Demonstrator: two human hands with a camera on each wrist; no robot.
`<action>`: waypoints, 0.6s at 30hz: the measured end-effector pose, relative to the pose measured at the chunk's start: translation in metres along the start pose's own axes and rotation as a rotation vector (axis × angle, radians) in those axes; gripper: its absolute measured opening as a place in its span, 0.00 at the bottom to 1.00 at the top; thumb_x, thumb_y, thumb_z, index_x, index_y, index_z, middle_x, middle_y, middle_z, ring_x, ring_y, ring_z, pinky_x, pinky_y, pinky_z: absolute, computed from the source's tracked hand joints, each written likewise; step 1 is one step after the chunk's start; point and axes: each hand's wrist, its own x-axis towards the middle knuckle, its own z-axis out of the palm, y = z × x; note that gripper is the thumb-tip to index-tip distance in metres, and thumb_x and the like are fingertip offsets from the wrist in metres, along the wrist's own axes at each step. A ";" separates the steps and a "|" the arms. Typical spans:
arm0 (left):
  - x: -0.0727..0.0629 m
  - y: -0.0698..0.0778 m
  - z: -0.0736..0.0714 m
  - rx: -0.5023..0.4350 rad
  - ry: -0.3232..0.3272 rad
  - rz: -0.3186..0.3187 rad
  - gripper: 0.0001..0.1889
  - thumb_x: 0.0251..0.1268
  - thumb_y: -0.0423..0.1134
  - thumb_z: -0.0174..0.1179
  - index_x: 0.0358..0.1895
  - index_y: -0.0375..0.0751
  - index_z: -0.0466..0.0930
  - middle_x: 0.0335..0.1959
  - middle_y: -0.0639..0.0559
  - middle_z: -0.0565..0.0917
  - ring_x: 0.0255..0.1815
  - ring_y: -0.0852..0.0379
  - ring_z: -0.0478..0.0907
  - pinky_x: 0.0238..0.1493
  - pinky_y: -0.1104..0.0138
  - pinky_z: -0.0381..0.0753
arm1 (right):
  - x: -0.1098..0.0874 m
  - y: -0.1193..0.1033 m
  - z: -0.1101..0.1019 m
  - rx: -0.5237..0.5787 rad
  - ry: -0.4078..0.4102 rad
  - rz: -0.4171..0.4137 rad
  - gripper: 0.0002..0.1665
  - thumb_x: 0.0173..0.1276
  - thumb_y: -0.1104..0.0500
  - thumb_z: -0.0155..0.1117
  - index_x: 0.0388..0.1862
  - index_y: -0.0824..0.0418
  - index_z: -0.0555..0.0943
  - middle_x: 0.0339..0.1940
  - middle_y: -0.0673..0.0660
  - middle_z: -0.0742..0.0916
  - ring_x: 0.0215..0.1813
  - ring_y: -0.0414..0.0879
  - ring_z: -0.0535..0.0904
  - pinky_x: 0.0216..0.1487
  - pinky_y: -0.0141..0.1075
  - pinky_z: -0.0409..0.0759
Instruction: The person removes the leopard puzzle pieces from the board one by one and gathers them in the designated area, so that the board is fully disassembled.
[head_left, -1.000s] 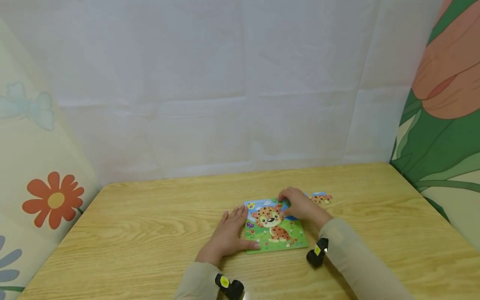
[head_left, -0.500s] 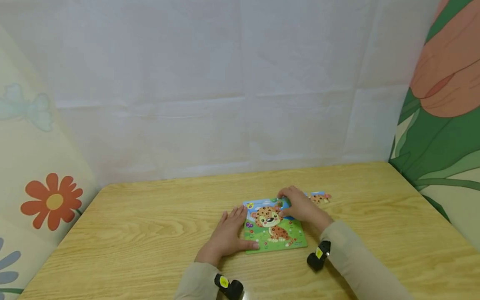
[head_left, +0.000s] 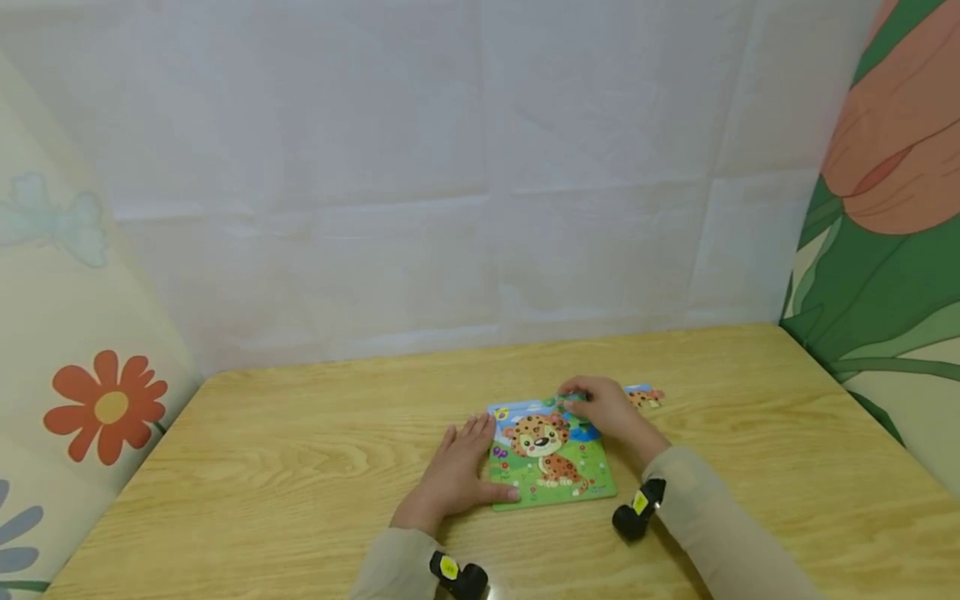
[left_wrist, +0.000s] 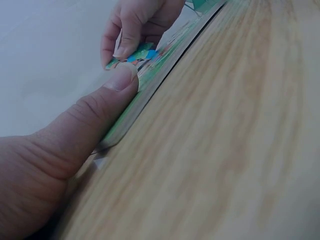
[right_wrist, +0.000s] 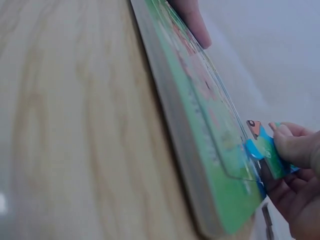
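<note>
A square puzzle board (head_left: 536, 497) with a spotted leopard cub on grass lies on the table. My left hand (head_left: 453, 475) rests along its left side, fingers extended at the upper left edge and thumb (left_wrist: 117, 82) on the near left corner. At the board's upper right, my right hand (head_left: 606, 407) pinches a puzzle piece between thumb and fingers. In the right wrist view that puzzle piece (right_wrist: 270, 156) shows green and blue with an orange spotted bit, held tilted at the far edge of the board.
Beyond the right hand, a loose spotted patch of puzzle pieces (head_left: 643, 395) lies on the table, partly covered by that hand. A pale cloth (head_left: 480, 250) hangs behind the wood-grain table (head_left: 300, 467). Painted flower panels stand on both sides.
My right thumb has drawn up and back toward the board's top right, with the piece now raised, and more blue of the board shows. My left hand stays in place.
</note>
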 end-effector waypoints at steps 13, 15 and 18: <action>-0.002 0.000 -0.001 -0.010 -0.019 -0.003 0.59 0.42 0.66 0.64 0.72 0.35 0.45 0.74 0.42 0.47 0.75 0.44 0.41 0.72 0.49 0.32 | -0.001 0.003 -0.012 0.006 0.128 -0.037 0.10 0.66 0.67 0.56 0.44 0.65 0.81 0.43 0.62 0.85 0.46 0.53 0.78 0.47 0.45 0.78; -0.001 0.001 -0.002 -0.012 -0.021 -0.003 0.59 0.42 0.66 0.64 0.72 0.35 0.45 0.74 0.42 0.47 0.75 0.44 0.41 0.72 0.49 0.32 | -0.002 0.004 -0.017 -0.005 0.123 -0.031 0.10 0.67 0.66 0.56 0.45 0.65 0.81 0.44 0.63 0.84 0.46 0.53 0.78 0.48 0.47 0.77; 0.000 0.002 -0.003 -0.010 -0.020 -0.005 0.59 0.43 0.65 0.64 0.72 0.35 0.46 0.74 0.42 0.47 0.75 0.44 0.41 0.73 0.49 0.32 | -0.004 0.005 -0.025 -0.006 0.124 0.001 0.11 0.68 0.64 0.55 0.46 0.64 0.80 0.45 0.62 0.84 0.45 0.51 0.77 0.53 0.51 0.72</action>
